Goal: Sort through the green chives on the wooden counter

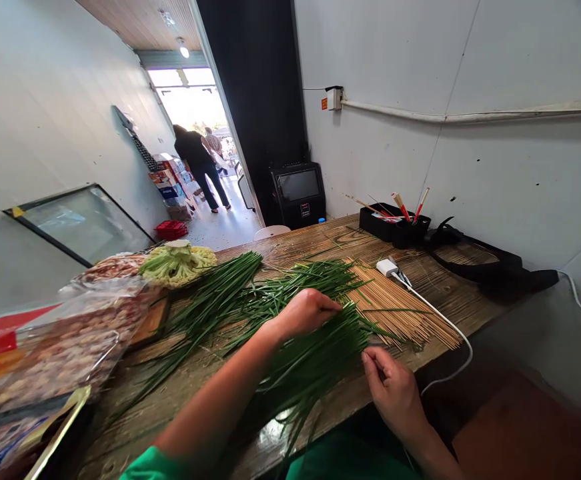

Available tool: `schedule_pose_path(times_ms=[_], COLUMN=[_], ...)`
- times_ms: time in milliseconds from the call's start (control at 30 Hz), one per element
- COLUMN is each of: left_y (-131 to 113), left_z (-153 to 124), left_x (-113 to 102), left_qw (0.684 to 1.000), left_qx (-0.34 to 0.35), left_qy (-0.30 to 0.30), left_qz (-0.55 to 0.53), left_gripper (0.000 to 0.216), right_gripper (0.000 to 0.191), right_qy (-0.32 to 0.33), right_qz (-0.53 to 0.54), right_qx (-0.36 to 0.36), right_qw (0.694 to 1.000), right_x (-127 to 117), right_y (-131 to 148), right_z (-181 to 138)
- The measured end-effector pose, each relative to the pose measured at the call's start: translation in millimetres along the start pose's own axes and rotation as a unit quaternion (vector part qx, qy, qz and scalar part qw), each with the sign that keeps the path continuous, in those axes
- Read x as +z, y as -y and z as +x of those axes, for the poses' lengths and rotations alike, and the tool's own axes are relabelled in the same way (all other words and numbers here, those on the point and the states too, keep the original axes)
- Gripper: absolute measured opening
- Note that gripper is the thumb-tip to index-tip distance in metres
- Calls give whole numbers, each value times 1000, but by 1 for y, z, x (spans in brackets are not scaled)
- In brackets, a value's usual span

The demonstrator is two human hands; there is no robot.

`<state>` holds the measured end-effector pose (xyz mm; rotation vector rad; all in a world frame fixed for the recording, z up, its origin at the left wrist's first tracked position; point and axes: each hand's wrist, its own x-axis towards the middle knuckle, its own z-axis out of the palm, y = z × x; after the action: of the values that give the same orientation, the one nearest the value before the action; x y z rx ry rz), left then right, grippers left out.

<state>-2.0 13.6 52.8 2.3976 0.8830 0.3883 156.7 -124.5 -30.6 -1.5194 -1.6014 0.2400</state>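
Observation:
A fanned bunch of long green garlic chives (315, 357) lies between my hands, its leaves trailing toward the table's near edge. My left hand (307, 312) reaches across the bunch, with its fingers pinched at the upper cut ends. On the near right side of the same ends, the thumb and fingers of my right hand (395, 387) are closed on the chives' edge. Loose chives (290, 287) are spread behind my left hand, and another bundle (220, 290) lies farther left. Wooden skewers (395, 303) lie side by side beyond the bunch, a few green blades across them.
A white charger (386, 268) with its cable rests on the skewers. Behind are a black box (381, 223), a pen cup (411, 230) and a black strap bag (495, 263). Cauliflower (177, 263) and bagged meat (75, 340) occupy the left. A person (197, 163) stands near the doorway.

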Motion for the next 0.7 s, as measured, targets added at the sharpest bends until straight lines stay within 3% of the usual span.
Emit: schedule_pose_path(times_ms=[67, 133, 267, 300, 500, 700], left_y=[-4, -3, 14, 20, 42, 51], left_z=[-5, -8, -3, 0, 34, 62], left_x=[-11, -24, -34, -32, -7, -1], left_qw=[995, 991, 982, 978, 959, 955], left_qx=[44, 34, -75, -86, -95, -124], left_qy=[79, 104, -56, -73, -41, -21], left_qz=[38, 80, 164, 177, 265, 270], left_gripper=[33, 36, 30, 29, 22, 19], right_gripper=[27, 27, 26, 26, 27, 26], right_qy=[1, 1, -6, -7, -4, -1], right_qz=[-4, -6, -6, -6, -5, 7], right_qx=[3, 4, -6, -9, -9, -3], right_qw=[1000, 1000, 1000, 1000, 1000, 1000], right_x=[1, 2, 2, 2, -1, 0], right_y=[-1, -2, -2, -2, 0, -3], right_z=[-1, -1, -2, -1, 0, -2])
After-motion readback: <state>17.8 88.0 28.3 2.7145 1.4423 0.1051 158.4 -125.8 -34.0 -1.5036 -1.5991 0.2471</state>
